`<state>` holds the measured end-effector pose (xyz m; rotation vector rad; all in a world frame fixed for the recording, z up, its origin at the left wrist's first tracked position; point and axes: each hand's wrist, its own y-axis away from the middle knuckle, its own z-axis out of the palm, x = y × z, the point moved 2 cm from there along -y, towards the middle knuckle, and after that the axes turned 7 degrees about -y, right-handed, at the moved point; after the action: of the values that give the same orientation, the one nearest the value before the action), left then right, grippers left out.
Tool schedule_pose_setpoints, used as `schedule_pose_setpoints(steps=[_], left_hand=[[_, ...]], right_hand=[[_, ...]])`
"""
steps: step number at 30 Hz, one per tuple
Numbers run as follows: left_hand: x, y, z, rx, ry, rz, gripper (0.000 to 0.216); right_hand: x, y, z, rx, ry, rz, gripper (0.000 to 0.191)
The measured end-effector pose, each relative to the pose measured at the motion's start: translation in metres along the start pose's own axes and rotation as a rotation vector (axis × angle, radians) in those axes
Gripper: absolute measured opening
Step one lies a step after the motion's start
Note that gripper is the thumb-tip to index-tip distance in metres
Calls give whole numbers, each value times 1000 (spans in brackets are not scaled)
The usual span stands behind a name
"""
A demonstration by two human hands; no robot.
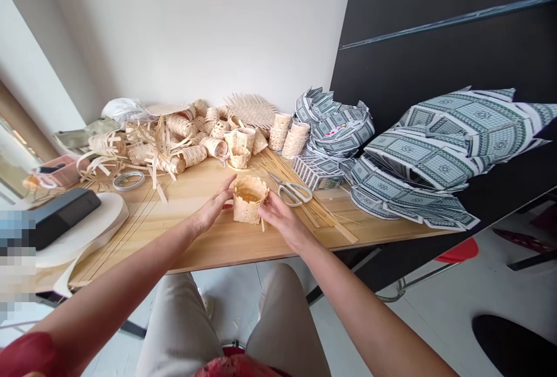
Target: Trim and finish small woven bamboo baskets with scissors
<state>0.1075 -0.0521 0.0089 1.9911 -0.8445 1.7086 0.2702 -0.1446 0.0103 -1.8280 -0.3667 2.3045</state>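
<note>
A small, round woven basket (247,210) of pale wood strips stands upright near the table's front edge, its rim jagged with short strip ends. On its left side, my left hand (214,207) curves with fingertips against the wall near the rim. My right hand (281,214) grips the right side, its thumb towards me and the other fingers partly hidden. A narrow strip end hangs below the basket by the right thumb. Just right of the basket lie scissors (292,192) with pale handles, on top of several long thin strips (319,211).
Behind sits a heap of woven tubes and loose strips (174,139), with stacked small baskets (292,138) beside it. Folded playing-card pieces (418,156) fill the right side. At left are a tape roll (129,180), a wide white strip roll (114,214) and a dark box-like object (65,217).
</note>
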Motion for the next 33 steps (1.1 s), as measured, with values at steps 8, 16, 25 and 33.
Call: schedule_pose_setpoints(steps=[8,16,25,33], left_hand=[[29,10,28,150,52,116,49],[43,20,34,117,118,130,75],[33,20,36,271,0,268,87],[8,10,31,457,-224,372,82]], right_hand=[[-5,-9,17,98,-194,-42,44],[-9,-8,14,233,-246,-22,47],[-9,-12,13,377,-58,-108,45],[-32,-7,23,254,863,-659,20]])
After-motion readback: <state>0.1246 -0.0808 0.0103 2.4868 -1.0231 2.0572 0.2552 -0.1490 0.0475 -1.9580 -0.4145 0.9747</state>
